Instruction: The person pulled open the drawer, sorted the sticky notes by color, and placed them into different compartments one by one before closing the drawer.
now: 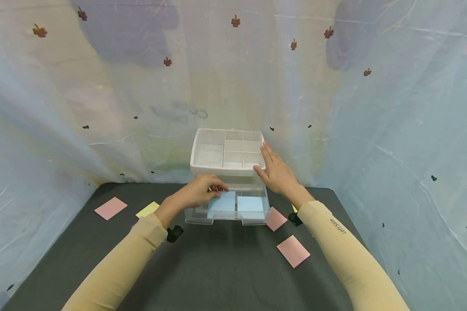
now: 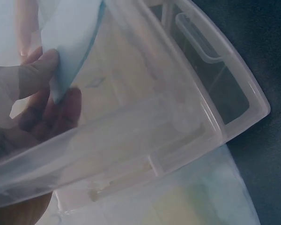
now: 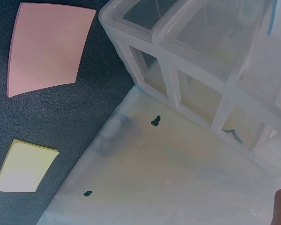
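Observation:
A white plastic organizer (image 1: 225,170) with a divided top tray stands at the table's back, its clear drawer (image 1: 198,219) pulled out toward me. Inside the drawer lie two blue sticky note pads side by side. My left hand (image 1: 198,191) reaches in from the left and pinches the left blue pad (image 1: 224,202) between thumb and fingers; that pad (image 2: 77,47) looks tilted in the left wrist view. To its right is the other blue pad (image 1: 251,204). Fingers extended, my right hand (image 1: 279,175) rests against the right side of the organizer's top.
Right of the drawer are two pink pads (image 1: 293,251) (image 1: 276,219) and a yellow pad (image 3: 25,166), partly behind my right wrist. On the left lie another pink pad (image 1: 110,208) and a yellow pad (image 1: 148,209). A patterned curtain (image 1: 225,99) hangs behind the dark table (image 1: 225,276).

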Tool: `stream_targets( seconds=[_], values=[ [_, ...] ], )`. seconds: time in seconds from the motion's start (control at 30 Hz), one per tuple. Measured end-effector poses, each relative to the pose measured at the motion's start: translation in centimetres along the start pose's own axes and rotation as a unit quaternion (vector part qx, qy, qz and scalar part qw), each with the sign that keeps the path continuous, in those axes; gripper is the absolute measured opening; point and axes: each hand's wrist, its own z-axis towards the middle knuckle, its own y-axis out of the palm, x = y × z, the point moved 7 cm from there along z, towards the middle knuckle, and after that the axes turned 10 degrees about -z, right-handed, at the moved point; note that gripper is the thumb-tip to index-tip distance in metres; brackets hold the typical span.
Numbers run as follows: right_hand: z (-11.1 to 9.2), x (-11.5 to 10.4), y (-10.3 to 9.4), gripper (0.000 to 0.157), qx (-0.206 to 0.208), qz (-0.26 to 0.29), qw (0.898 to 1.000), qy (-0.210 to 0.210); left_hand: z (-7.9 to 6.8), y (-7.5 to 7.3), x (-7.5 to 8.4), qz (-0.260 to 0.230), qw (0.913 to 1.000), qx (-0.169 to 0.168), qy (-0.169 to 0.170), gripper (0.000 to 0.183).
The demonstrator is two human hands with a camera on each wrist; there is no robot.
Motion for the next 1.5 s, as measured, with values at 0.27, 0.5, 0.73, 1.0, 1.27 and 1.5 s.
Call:
stream_targets(
  seconds=[0.27, 0.5, 0.73, 1.0, 1.27, 1.5],
  values=[
    [0.0, -0.1, 0.0, 0.081, 0.002, 0.003, 1.0, 0.0, 0.0, 0.4, 0.2, 0.059, 0.998, 0.004, 0.024, 0.024],
    [0.0, 0.0, 0.1, 0.081, 0.0, 0.003, 1.0, 0.001, -0.1, 0.7, 0.1, 0.086, 0.9957, 0.009, 0.034, 0.023],
    [0.0, 0.1, 0.2, 0.081, 0.009, -0.005, 1.0, -0.005, 0.0, 1.0, 0.0, 0.103, 0.9946, -0.007, 0.011, 0.025],
    [0.0, 0.0, 0.1, 0.081, 0.001, 0.002, 1.0, -0.001, 0.1, 1.6, -0.3, 0.126, 0.9911, -0.034, -0.024, 0.026],
    [0.0, -0.1, 0.0, 0.081, 0.006, 0.004, 1.0, -0.003, 0.1, 1.6, -0.5, 0.125, 0.9918, -0.021, -0.019, 0.027],
    [0.0, -0.1, 0.1, 0.081, 0.001, 0.004, 1.0, -0.001, -0.1, 0.6, -0.2, 0.098, 0.9943, 0.042, 0.006, 0.028]
  ],
)
